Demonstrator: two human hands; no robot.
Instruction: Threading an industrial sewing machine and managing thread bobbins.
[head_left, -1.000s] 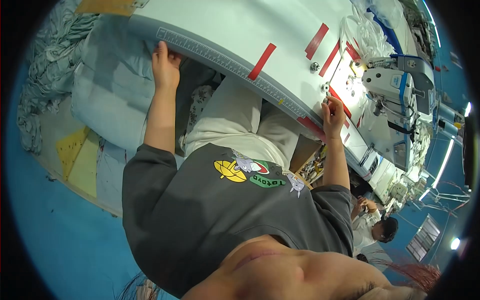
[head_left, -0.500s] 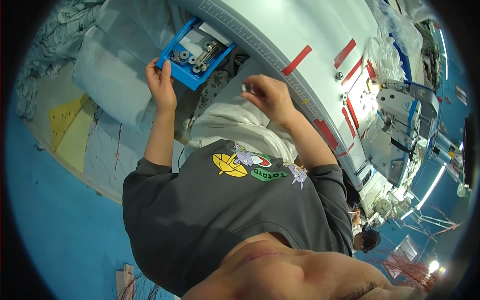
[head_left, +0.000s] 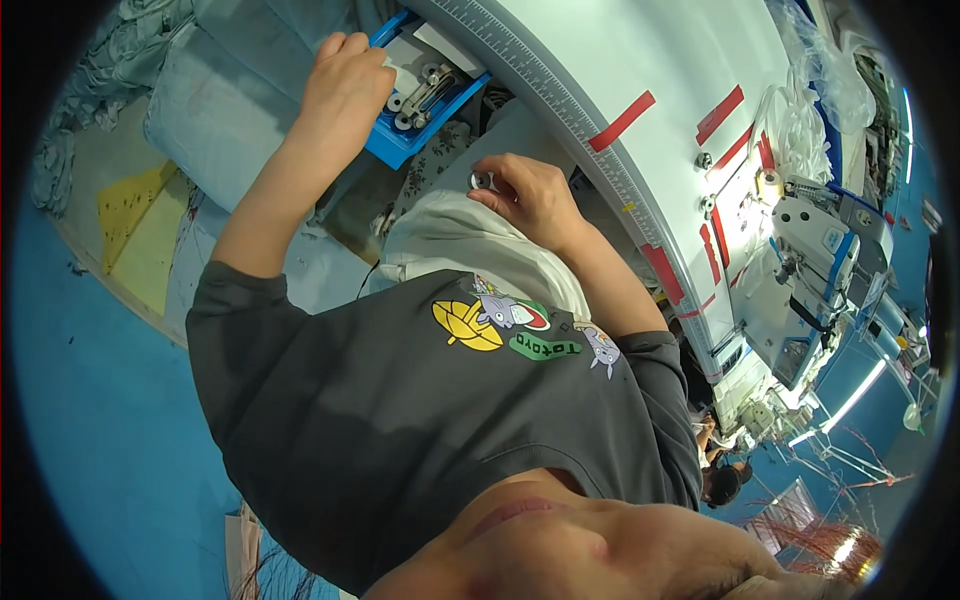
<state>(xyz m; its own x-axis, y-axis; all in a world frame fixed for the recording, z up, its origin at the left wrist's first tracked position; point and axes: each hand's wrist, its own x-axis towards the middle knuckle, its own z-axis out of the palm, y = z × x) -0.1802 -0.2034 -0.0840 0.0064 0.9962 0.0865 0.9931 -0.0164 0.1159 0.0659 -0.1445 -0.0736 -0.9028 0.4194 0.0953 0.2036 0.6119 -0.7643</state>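
A blue drawer tray sticks out from under the white work table, with several metal parts lying in it. My left hand grips the tray's outer rim. My right hand hovers over my lap just beside the tray, its fingers pinched on a small round metal part. My grey printed shirt fills the lower half of the view.
The table edge carries a printed ruler and red tape strips. A white sewing machine stands at the right. Pale blue fabric bundles and a yellow sheet lie on the blue floor at left. Another person sits beyond.
My left hand left the table edge and pulled the blue tray out. My right hand came from the sewing machine area down to my lap, now pinching a small metal part.
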